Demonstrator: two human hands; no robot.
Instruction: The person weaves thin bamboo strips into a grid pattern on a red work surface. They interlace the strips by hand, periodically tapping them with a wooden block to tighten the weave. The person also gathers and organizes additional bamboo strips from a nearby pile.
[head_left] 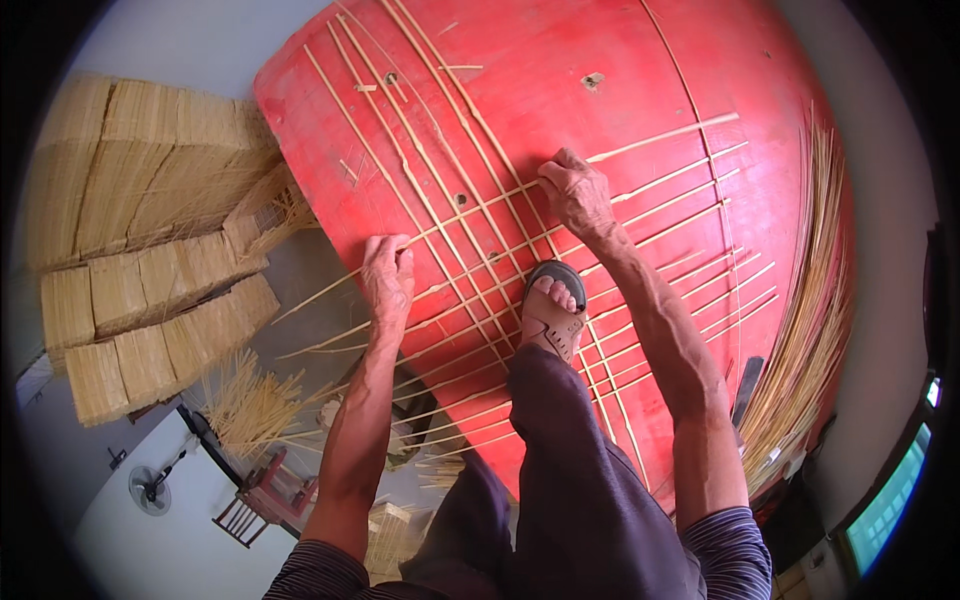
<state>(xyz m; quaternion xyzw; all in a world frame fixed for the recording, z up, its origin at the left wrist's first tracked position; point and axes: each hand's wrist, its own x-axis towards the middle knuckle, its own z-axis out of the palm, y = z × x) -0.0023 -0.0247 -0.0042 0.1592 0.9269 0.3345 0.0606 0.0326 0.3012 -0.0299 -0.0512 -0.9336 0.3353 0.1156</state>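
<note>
A lattice of thin pale cane-like strips (470,272) lies over a red board (560,60), long strips crossing sideways ones. My left hand (388,275) is closed, thumb and fingers pinching a sideways strip at the lattice's left side. Farther up and to the right, my right hand (578,195) is curled around what looks like the same strip (665,138), whose end sticks out toward the right. Between my arms, my sandalled foot (555,305) presses on the crossed strips and hides part of them.
Bundled stacks of pale strips (130,170) stand at the left, above a loose heap of cut strips (255,405). A long bundle of thin strips (800,330) lies along the board's right edge. A fan (150,490) and a dark red wooden chair (265,500) are at lower left.
</note>
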